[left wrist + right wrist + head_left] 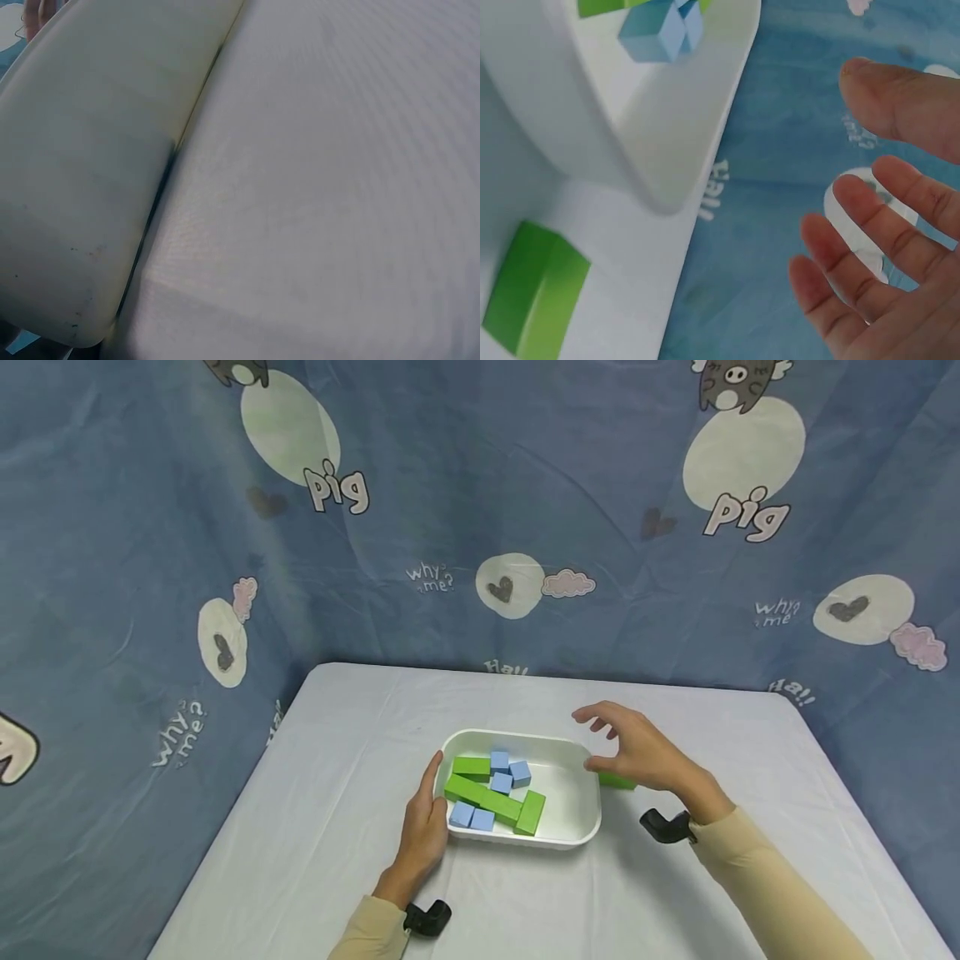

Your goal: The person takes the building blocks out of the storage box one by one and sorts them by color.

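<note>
A white rectangular tray (558,793) stands on the table with several green blocks (531,812) and several small blue cubes (501,782) in its left and middle parts. My left hand (423,831) rests against the tray's left end, its fingers lying fairly straight along the outer wall. Over the tray's right end hovers my right hand (637,747), thumb and fingers spread apart with nothing between them. Just outside that end, a green block (536,292) lies on the table below the right hand; in the head view the hand and tray partly hide it.
A white cloth covers the table (337,760). Behind it hangs a blue printed curtain (420,518). Each wrist carries a black camera mount (429,918). The tray's outer wall (82,172) fills the left of the left wrist view.
</note>
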### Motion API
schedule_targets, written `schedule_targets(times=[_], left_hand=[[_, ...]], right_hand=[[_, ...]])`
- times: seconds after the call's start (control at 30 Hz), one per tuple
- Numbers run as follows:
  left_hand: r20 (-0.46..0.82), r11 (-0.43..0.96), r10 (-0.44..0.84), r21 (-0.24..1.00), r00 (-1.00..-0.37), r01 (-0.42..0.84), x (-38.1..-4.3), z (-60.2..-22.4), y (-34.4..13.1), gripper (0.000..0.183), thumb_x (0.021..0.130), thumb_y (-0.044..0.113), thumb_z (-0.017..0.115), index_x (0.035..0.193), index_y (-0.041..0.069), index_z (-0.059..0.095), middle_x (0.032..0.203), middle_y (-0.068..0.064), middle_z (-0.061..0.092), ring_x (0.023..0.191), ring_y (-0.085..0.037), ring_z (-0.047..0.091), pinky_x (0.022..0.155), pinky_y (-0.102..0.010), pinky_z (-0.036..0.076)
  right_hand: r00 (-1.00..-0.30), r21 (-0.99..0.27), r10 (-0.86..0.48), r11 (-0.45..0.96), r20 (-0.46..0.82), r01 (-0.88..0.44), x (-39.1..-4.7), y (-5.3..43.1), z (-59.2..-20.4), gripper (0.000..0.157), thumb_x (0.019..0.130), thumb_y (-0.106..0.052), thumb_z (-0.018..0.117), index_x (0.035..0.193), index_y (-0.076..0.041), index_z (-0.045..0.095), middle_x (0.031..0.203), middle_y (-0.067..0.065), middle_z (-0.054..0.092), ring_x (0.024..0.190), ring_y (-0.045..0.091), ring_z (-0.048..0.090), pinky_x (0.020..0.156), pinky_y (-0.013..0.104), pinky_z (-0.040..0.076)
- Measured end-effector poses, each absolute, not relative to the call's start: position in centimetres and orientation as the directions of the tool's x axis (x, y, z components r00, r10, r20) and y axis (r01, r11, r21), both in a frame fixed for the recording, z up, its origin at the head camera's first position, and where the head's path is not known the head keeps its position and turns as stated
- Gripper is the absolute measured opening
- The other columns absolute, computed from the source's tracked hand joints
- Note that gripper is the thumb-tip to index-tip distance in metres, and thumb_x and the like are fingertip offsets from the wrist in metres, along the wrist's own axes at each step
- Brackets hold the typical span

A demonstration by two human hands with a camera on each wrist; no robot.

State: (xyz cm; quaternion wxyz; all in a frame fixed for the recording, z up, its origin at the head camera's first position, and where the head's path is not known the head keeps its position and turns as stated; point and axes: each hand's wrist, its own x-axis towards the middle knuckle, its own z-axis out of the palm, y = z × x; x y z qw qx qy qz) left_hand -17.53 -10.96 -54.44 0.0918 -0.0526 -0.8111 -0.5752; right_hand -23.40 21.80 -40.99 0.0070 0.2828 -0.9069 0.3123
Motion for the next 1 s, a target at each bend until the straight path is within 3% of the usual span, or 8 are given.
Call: schedule_targets(times=[0.37,0.6,0.73,0.87,1.0], left_hand=[[0.194,0.32,-0.023,0.931,-0.981,0.177,-17.3,-54.6,-10.7,0.072,0.092,-0.009,0.032,0.162,0.007,0.025,0.165,-0.009,0.029,0.152,-0.024,0.022,0.122,-0.047,0.018],[0.193,0.33,-0.025,0.928,-0.981,0.174,-17.4,-54.6,-10.7,0.071,0.093,-0.009,0.033,0.162,0.007,0.025,0.165,-0.008,0.029,0.152,-0.024,0.022,0.122,-0.047,0.018],[0.185,0.325,-0.034,0.931,-0.982,0.164,-17.3,-54.5,-10.7,0.071,0.093,-0.009,0.032,0.162,0.007,0.025,0.165,-0.008,0.029,0.152,-0.024,0.022,0.122,-0.047,0.018],[0.181,0.319,-0.037,0.934,-0.983,0.16,-17.1,-54.4,-10.6,0.071,0.093,-0.009,0.032,0.162,0.006,0.024,0.165,-0.009,0.028,0.152,-0.025,0.022,0.122,-0.047,0.018],[0.184,0.322,-0.038,0.933,-0.982,0.162,-17.0,-54.3,-10.6,0.071,0.094,-0.009,0.032,0.162,0.006,0.023,0.165,-0.009,0.028,0.152,-0.025,0.022,0.122,-0.048,0.018]], right_hand=[[-0.793,-0.591,-0.584,0.584,0.17,-0.557,-24.0,18.8,-40.6,0.059,0.076,-0.009,0.087,0.131,-0.011,0.064,0.125,0.002,0.066,0.11,0.025,0.062,0.091,0.048,0.054],[-0.761,-0.61,-0.647,0.586,0.043,-0.533,-24.3,17.0,-41.3,0.056,0.078,-0.008,0.086,0.13,-0.008,0.065,0.127,0.007,0.066,0.115,0.03,0.06,0.096,0.052,0.051],[-0.705,-0.614,-0.708,0.57,-0.03,-0.546,-24.5,15.8,-42.2,0.053,0.078,-0.005,0.085,0.128,-0.004,0.066,0.126,0.009,0.067,0.115,0.033,0.061,0.098,0.052,0.05],[-0.648,-0.575,-0.755,0.575,-0.101,-0.581,-24.6,15.1,-43.3,0.047,0.079,-0.005,0.084,0.123,-0.004,0.07,0.123,0.004,0.069,0.114,0.031,0.062,0.098,0.047,0.05],[-0.633,-0.486,-0.762,0.609,-0.137,-0.627,-24.5,14.7,-44.1,0.044,0.076,-0.007,0.086,0.118,-0.011,0.073,0.118,-0.003,0.068,0.11,0.025,0.063,0.097,0.042,0.049]])
